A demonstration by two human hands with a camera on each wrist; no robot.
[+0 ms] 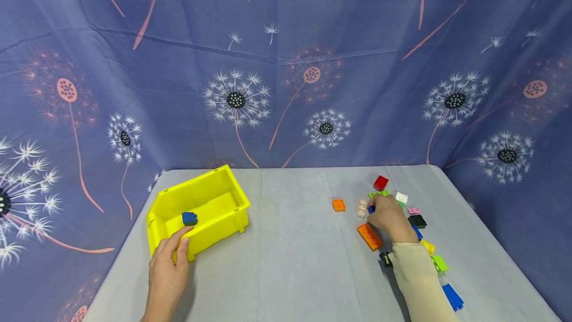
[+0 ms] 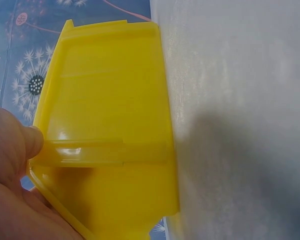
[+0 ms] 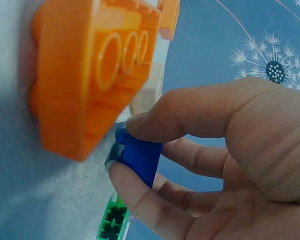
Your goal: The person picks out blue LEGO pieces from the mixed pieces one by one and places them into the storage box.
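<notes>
At the near side of the yellow bin (image 1: 219, 227), my left hand (image 1: 170, 267) grips the wall, thumb on the outside and fingers over the rim. The left wrist view shows the thumb (image 2: 34, 142) against the yellow plastic, with the other fingers partly hidden behind the wall. A blue brick (image 1: 189, 218) shows just beyond the left fingertips, within the bin's outline. On the right of the table, my right hand (image 1: 388, 217) pinches another blue brick (image 3: 142, 157) between thumb and fingers, low over the cloth. Beside it lies a large orange brick (image 1: 369, 237), hollow side showing.
Around the right hand lie a cream brick (image 1: 361, 208), a small orange brick (image 1: 338, 205), a red brick (image 1: 381, 183), a white brick (image 1: 401, 198) and a black brick (image 1: 417, 221). Nearer are a lime brick (image 1: 440, 264) and a blue brick (image 1: 453, 297). Patterned cloth (image 1: 277, 88) hangs behind.
</notes>
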